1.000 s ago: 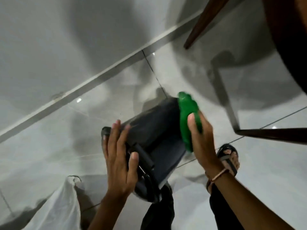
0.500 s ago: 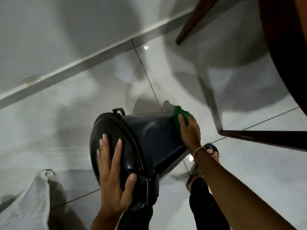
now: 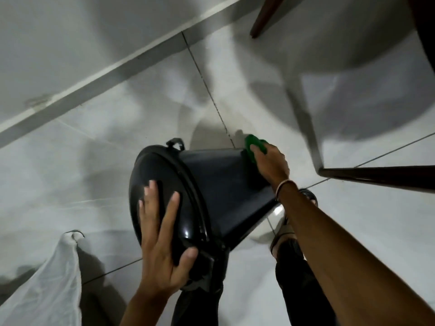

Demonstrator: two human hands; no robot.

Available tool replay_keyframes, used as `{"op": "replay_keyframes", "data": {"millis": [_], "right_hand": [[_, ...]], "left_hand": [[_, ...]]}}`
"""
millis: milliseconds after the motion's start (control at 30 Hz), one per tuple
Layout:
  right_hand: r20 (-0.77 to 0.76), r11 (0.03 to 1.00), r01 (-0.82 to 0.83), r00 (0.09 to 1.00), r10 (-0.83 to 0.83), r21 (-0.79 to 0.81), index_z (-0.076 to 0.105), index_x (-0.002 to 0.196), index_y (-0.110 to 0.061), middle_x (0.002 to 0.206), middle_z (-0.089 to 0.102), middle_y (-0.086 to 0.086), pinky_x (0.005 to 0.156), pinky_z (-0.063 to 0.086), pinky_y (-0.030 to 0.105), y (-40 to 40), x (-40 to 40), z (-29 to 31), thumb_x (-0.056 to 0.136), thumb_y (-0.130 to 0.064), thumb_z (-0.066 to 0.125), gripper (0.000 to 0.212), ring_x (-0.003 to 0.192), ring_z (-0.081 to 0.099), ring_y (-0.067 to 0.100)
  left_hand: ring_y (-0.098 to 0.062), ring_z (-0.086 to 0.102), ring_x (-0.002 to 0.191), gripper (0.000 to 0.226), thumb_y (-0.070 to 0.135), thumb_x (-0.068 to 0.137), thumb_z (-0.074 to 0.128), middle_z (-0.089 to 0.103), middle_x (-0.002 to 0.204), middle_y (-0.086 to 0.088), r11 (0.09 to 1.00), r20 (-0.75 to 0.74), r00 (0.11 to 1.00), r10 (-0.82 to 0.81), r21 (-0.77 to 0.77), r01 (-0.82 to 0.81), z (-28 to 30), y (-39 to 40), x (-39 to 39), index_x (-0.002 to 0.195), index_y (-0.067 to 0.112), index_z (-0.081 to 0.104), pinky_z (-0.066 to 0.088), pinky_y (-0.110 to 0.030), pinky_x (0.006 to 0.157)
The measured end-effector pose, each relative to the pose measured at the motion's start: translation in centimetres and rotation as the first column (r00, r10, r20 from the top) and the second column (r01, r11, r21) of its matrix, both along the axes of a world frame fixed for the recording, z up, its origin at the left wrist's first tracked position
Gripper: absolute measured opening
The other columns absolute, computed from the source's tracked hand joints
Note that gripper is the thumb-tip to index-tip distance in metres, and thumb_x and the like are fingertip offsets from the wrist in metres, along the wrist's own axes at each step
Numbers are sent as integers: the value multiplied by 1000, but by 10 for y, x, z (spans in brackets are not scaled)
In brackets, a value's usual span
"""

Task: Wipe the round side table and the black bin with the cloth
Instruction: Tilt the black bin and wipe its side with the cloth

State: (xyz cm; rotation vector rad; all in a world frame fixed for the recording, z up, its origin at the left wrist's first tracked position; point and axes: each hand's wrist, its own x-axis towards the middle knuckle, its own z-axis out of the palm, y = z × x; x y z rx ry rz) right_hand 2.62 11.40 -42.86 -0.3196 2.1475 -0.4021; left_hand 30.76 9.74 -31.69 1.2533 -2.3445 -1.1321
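The black bin [image 3: 216, 184] is tipped over, its lid facing me and its base pointing away to the right. My left hand [image 3: 162, 241] lies flat on the lid with fingers spread, thumb hooked at the lid's lower edge. My right hand [image 3: 270, 164] presses a green cloth [image 3: 253, 147] against the bin's side near its base. The round side table [image 3: 423, 43] shows only as a dark edge at the upper right, with two dark wooden legs [image 3: 376, 176] reaching the floor.
Glossy white floor tiles [image 3: 94, 161] lie all around, and a white wall skirting [image 3: 117, 67] runs diagonally at the upper left. A white bag [image 3: 47, 290] sits at the lower left. My sandalled foot [image 3: 284, 231] rests just under the bin.
The bin has turned so its lid faces me. My left hand now lies flat on the lid. My right hand has slid the cloth along the side toward the base.
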Motion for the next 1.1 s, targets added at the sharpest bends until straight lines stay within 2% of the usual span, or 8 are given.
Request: {"op": "replay_keyframes", "data": {"millis": [100,233,500,633,733,900,1000,1100], "right_hand": [[60,968,-167,982,181,-188,63,140,-23,149,63,6,112,42,30,-6,17,26,103,-46,59,45,136,60,30],[-163,592,-439,873,460,-676,54,146,-36,163,46,-7,127,24,30,18,89,72,100,-54,55,50,152,40,8],[133,969,-242,963,235,40,67,131,-22,124,73,10,93,49,36,-29,0,9,102,-49,57,41,119,67,36],[-59,769,-329,932,357,-548,67,132,-30,140,67,-6,106,36,11,-22,69,73,91,-47,62,44,129,62,9],[-260,604,-420,905,337,-678,61,137,-26,151,58,2,121,33,31,18,91,83,98,-45,57,44,139,52,12],[-41,948,218,972,-233,-230,56,144,-14,146,60,16,119,42,43,62,22,15,107,-25,54,39,138,54,33],[30,825,563,825,-565,54,60,141,-7,142,64,26,115,43,47,73,5,-5,108,-33,52,42,135,57,46],[138,762,640,767,-627,-94,65,137,-9,132,70,22,117,48,51,74,4,4,107,-27,58,35,130,62,43]], "left_hand": [[-35,3,175,78,77,107,28,3,187,-2,1000,-24,1000,0,9,0,-2,-3,8,174,38,19,12,-86,127],[-43,4,173,78,76,108,27,5,187,-6,999,-35,999,40,27,-39,-8,-7,21,174,36,21,14,-88,125],[-34,4,175,80,78,107,26,0,187,-4,992,6,994,-110,-55,110,-5,-1,15,175,36,19,10,-82,131],[-34,2,175,79,76,108,28,2,187,-5,999,-21,999,-37,-18,37,-6,-3,17,174,35,20,11,-85,129],[-37,3,174,78,75,108,29,6,187,-6,999,-40,998,48,18,-48,-8,4,12,174,36,21,13,-86,127],[-34,7,174,76,74,108,31,8,187,-6,999,-14,999,49,8,-49,-1,-2,-5,174,38,20,16,-83,128],[-28,10,174,74,75,109,28,9,185,-9,999,66,997,47,0,-47,9,1,-22,174,40,18,22,-80,128],[-40,16,170,64,63,115,21,4,185,-18,981,169,979,-110,-142,134,19,6,-36,174,39,17,27,-80,125]]}}
